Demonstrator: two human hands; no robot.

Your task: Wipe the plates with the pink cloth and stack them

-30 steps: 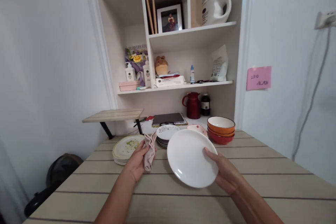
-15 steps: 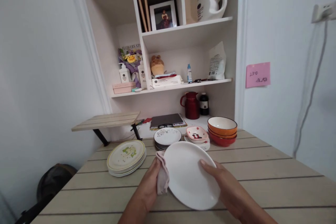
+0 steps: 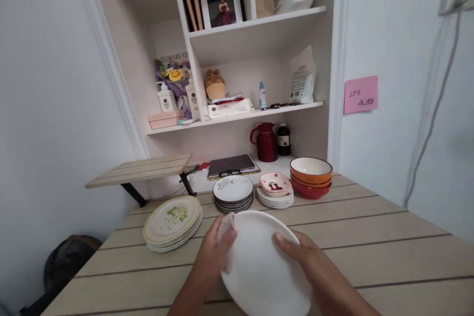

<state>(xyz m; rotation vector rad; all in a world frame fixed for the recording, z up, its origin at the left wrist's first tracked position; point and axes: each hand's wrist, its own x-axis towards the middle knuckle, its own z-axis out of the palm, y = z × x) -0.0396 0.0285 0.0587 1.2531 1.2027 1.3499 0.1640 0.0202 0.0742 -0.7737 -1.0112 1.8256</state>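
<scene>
A plain white oval plate is held tilted above the front of the table. My right hand grips its right edge, thumb on the upper face and fingers hidden beneath. At the left edge, my left hand pinches a pale pink cloth against the rim, its thumb over the cloth. Behind the plate stand a stack of dark-edged floral plates and some small white plates topped by a pink patterned bowl. Stacked cream plates with a green print lie to the left.
Orange and red bowls are stacked at the back right of the slatted table. Behind are a red thermos jug, a dark bottle and a dark laptop-like slab. A small raised wooden shelf stands at the left.
The plate has come lower and nearer to me. My left thumb has moved over the cloth onto the plate's rim. The view has tilted downward slightly.
</scene>
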